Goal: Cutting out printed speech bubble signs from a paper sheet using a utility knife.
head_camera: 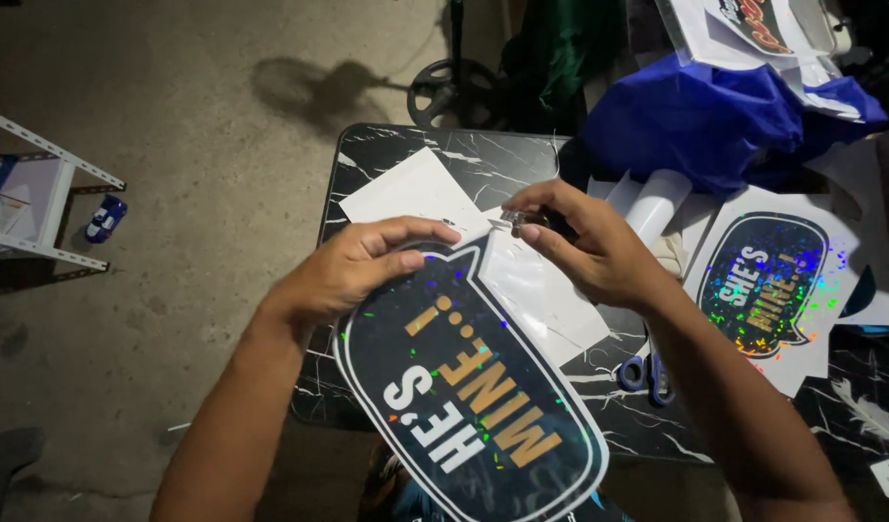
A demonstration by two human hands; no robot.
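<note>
While the left hand (352, 271) grips the sign (468, 387) by its top edge, fingers curled over it above the marble-look surface (406, 145), the right hand (584, 246) pinches a small dark tool (531, 218) at the sign's pointed tip. A slip could nick that glossy black bubble-shaped card. White backing sheet (541, 295) looks slick; scissors (645, 372) nearby.

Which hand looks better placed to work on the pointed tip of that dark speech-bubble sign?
Probably the right hand: it pinches a small dark tool right at the tip of the dark speech-bubble sign, while the left hand grips the sign's upper edge, steadying it.
</note>
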